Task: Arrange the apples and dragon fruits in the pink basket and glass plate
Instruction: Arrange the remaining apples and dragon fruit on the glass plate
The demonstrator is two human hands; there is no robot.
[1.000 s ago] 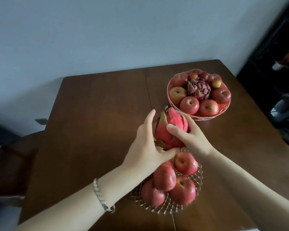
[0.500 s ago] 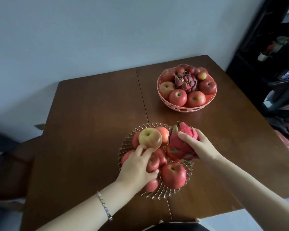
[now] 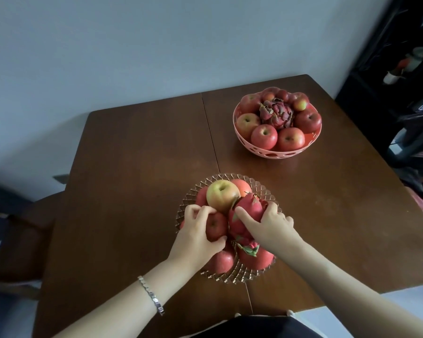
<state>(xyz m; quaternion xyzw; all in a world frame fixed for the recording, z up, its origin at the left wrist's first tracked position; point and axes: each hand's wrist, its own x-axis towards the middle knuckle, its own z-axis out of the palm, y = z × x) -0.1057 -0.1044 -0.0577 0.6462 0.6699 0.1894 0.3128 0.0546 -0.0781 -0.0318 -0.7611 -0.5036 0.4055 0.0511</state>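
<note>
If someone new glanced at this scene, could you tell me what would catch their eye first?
Probably the two hands over the glass plate at the near edge of the table: the right hand grips a pink dragon fruit among the apples, and the left hand holds a red apple. Next, the pink basket further back, with apples ringing a darker dragon fruit.

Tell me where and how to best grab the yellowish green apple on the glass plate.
Grip the yellow-green apple across its round upper sides, coming down from above. It sits stem-up on top of the pile on the glass plate, so its top is exposed. The left hand and the dragon fruit crowd its near side, so probably keep fingers left and right.
</note>
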